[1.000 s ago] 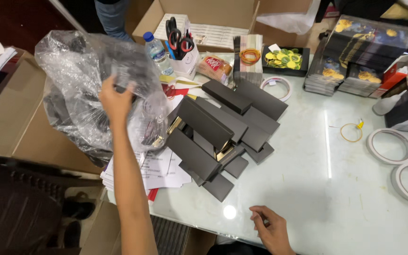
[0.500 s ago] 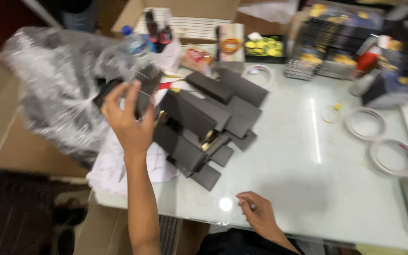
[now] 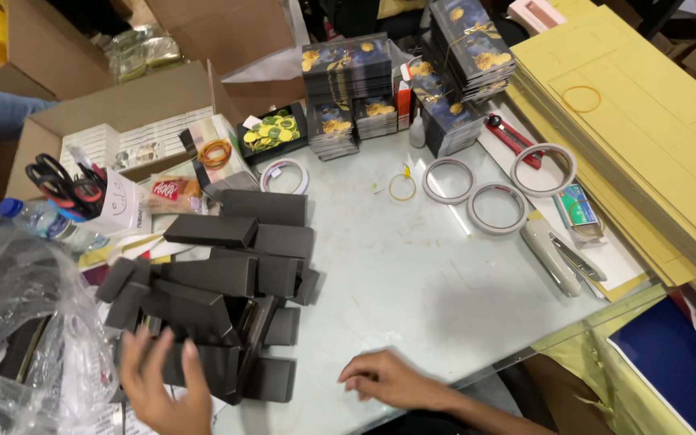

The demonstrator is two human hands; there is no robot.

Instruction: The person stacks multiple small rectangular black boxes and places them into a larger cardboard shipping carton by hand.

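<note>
A heap of flat dark boxes (image 3: 219,298) sprawls across the left side of the pale surface (image 3: 445,274), slabs overlapping at odd angles, the nearest ones at the front edge. Your left hand (image 3: 163,383) is pressed against those nearest boxes, fingers spread wide and laid over a dark panel, palm down, holding nothing clear of the pile. To handle this well, pin one box under your fingers before you draw it out, since the ones above lean on each other and look likely to slide. Your right hand (image 3: 388,379) rests flat near the front edge of the surface, well apart from the heap, fingers loosely curled and empty, forearm running off toward the lower right.

Just left of the pile sits a crumpled clear plastic bag (image 3: 18,338). Behind it a white cup with scissors (image 3: 82,193) stands beside a cardboard carton (image 3: 122,113). Farther back, stacks of dark printed booklets (image 3: 348,89); to the right, rolls of tape (image 3: 497,201), a grey stapler (image 3: 553,258) and a stack of yellow card sheets (image 3: 646,121).
</note>
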